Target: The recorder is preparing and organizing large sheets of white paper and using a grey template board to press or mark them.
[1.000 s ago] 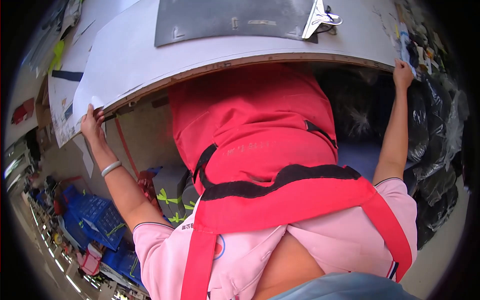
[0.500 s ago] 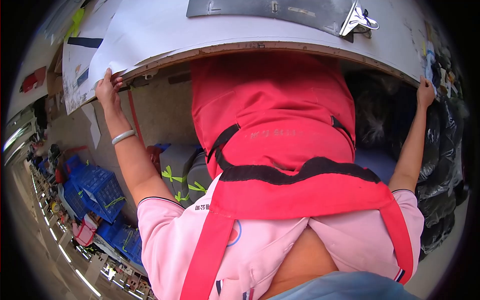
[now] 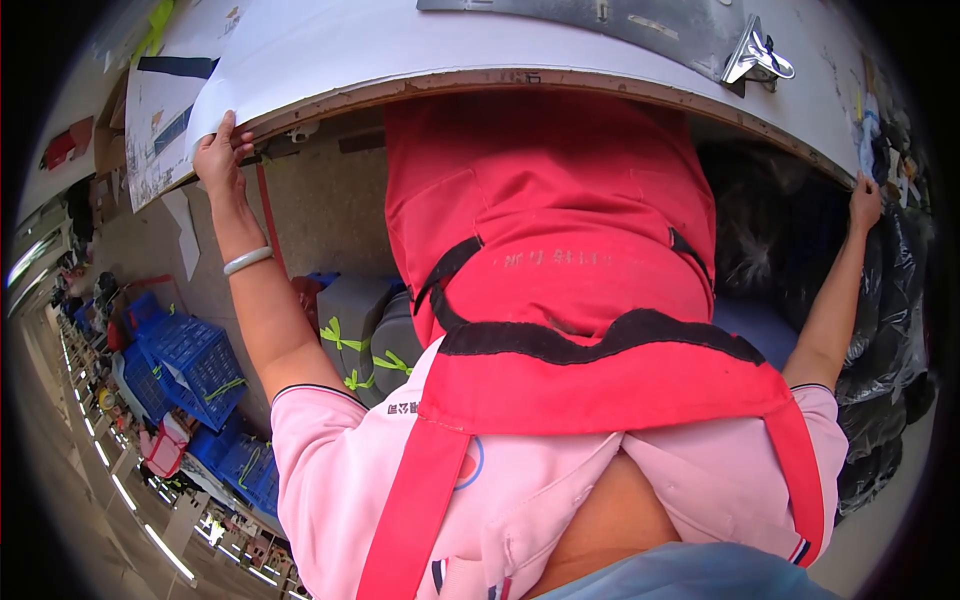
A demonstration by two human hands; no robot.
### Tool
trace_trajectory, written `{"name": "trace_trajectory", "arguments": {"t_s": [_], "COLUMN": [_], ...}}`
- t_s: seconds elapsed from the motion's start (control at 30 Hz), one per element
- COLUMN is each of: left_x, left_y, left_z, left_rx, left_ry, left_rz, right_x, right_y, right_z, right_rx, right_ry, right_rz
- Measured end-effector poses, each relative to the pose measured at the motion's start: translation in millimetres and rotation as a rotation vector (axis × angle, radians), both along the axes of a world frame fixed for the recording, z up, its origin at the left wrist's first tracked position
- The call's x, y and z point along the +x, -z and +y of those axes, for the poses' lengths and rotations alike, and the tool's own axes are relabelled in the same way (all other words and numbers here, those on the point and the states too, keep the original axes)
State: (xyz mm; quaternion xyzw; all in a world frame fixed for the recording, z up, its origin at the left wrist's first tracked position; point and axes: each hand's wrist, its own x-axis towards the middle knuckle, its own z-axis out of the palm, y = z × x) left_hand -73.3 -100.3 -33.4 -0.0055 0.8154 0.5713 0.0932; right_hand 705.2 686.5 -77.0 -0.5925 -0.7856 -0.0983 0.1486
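Observation:
A wide white paper sheet lies over the worktable and runs along its near edge. At the sheet's near left corner, my left hand is closed, pinching the paper between thumb and fingers. Far to the right, my right hand is closed on the sheet's other end at the table's edge; its fingertips show small. On top of the paper rests a flat grey board, cut off by the upper rim of the picture. A silver metal clip grips the board's right end.
A black strip lies on the worn tabletop left of the paper. Blue plastic crates stand on the floor at left, near grey bundles tied with yellow-green ribbon. Black plastic bags are piled at right.
The grey board with its clip has shifted right and slightly away from me. My right hand has moved a little right; my left hand stays at the sheet's corner.

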Motion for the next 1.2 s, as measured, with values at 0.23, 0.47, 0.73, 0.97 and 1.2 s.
{"name": "trace_trajectory", "arguments": {"t_s": [0.23,0.47,0.73,0.97,1.2], "left_x": [4.8,10.2,151.2,219.4,213.5], "left_y": [-1.4,10.1,-14.9,19.1,17.7], "left_z": [-3.2,0.6,92.8,217.0,217.0], "left_rx": [0.004,0.028,-0.316,0.060,0.014], "left_ry": [-0.027,-0.042,0.537,0.821,0.788], "left_rz": [0.017,0.038,0.962,1.199,1.252], "right_x": [2.7,3.9,-274.9,-378.6,-379.6], "right_y": [4.4,-23.8,-68.5,-43.5,-34.9], "right_z": [-4.1,-16.5,-309.6,-382.0,-374.4], "right_rx": [0.000,0.093,-0.249,0.006,0.082], "right_ry": [-0.013,0.003,-0.842,-1.278,-1.270], "right_rz": [0.007,0.096,0.509,0.277,0.274]}}
